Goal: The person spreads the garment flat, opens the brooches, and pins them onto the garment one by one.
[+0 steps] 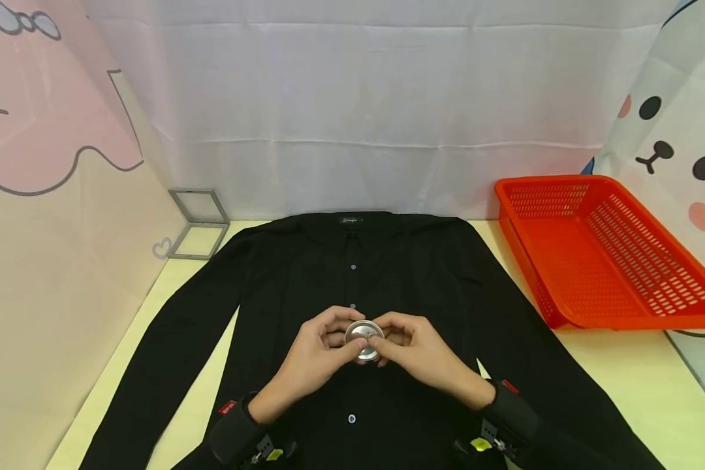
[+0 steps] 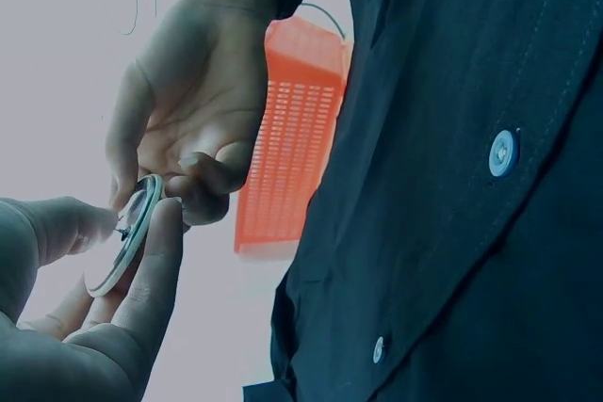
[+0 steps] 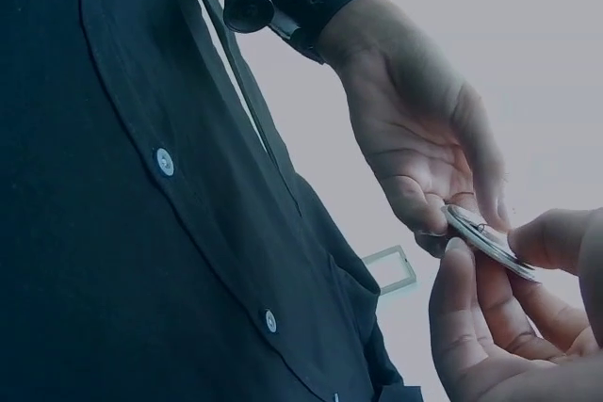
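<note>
Both hands hold a small round silver pin badge (image 1: 361, 330) over the middle of a black long-sleeved shirt (image 1: 294, 274). Its shiny, rimmed back faces up, and a thin wire pin shows on it in the right wrist view. My left hand (image 1: 308, 362) pinches the left edge between thumb and fingers. On the opposite edge, my right hand (image 1: 429, 356) pinches it too, the thumb tips almost meeting over the back. The badge (image 2: 130, 240) appears tilted in the left wrist view, its front hidden. The shirt lies spread flat, collar away from me, with pale buttons (image 1: 352, 418) down the front.
An orange-red plastic basket (image 1: 564, 320) stands on the pale yellow table (image 1: 640, 385) at the right. At the back left, a grey hinged frame (image 1: 198, 256) rests against the wall. White cloth (image 1: 352, 117) closes off the back, with printed cartoon panels at both sides.
</note>
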`<state>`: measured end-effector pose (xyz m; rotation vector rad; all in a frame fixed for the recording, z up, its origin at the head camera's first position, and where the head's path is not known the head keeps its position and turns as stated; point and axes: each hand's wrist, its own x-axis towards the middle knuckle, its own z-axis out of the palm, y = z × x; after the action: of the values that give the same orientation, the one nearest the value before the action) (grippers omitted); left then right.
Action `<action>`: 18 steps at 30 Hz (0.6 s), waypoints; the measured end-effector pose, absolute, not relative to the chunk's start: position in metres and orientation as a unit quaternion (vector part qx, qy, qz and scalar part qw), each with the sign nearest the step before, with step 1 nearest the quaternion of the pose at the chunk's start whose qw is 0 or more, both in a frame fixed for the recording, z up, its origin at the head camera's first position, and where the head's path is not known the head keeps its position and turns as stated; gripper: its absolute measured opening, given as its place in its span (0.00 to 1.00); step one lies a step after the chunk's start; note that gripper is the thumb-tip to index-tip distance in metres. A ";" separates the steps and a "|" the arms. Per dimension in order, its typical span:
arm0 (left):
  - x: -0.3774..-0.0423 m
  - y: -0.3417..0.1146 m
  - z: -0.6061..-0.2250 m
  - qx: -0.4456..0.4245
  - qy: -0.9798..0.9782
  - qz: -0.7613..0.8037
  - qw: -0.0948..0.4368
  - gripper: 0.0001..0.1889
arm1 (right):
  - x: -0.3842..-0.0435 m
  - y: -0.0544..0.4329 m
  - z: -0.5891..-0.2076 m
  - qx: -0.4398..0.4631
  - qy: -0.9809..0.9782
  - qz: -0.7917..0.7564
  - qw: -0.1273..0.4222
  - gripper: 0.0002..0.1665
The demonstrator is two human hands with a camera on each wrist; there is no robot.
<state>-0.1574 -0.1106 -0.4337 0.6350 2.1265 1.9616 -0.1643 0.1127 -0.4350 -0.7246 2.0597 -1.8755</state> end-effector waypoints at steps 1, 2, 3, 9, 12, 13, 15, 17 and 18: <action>-0.157 -0.110 -0.433 0.212 0.716 0.659 0.089 0.16 | -0.164 0.113 -0.435 -0.250 0.707 -0.648 0.131 0.12; -0.157 -0.110 -0.433 0.210 0.716 0.659 0.089 0.16 | -0.164 0.113 -0.435 -0.251 0.705 -0.651 0.131 0.12; -0.156 -0.109 -0.433 0.209 0.717 0.659 0.089 0.16 | -0.164 0.113 -0.435 -0.253 0.703 -0.652 0.131 0.12; -0.157 -0.105 -0.435 0.218 0.713 0.660 0.089 0.16 | -0.164 0.117 -0.439 -0.252 0.693 -0.664 0.127 0.11; -0.158 -0.102 -0.435 0.219 0.712 0.661 0.091 0.15 | -0.165 0.119 -0.438 -0.248 0.693 -0.665 0.128 0.11; -0.159 -0.102 -0.435 0.218 0.712 0.661 0.094 0.15 | -0.165 0.119 -0.438 -0.247 0.693 -0.665 0.129 0.11; -0.160 -0.101 -0.434 0.216 0.710 0.663 0.098 0.15 | -0.166 0.120 -0.439 -0.245 0.695 -0.663 0.131 0.11; -0.161 -0.100 -0.434 0.219 0.708 0.664 0.100 0.15 | -0.167 0.121 -0.439 -0.246 0.696 -0.662 0.129 0.11; -0.162 -0.100 -0.433 0.221 0.708 0.663 0.098 0.15 | -0.168 0.121 -0.439 -0.248 0.696 -0.662 0.128 0.11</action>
<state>-0.1618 -0.1002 -0.4333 0.6550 2.0955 1.9625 -0.1676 0.1214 -0.4395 -0.7202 2.0252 -1.9252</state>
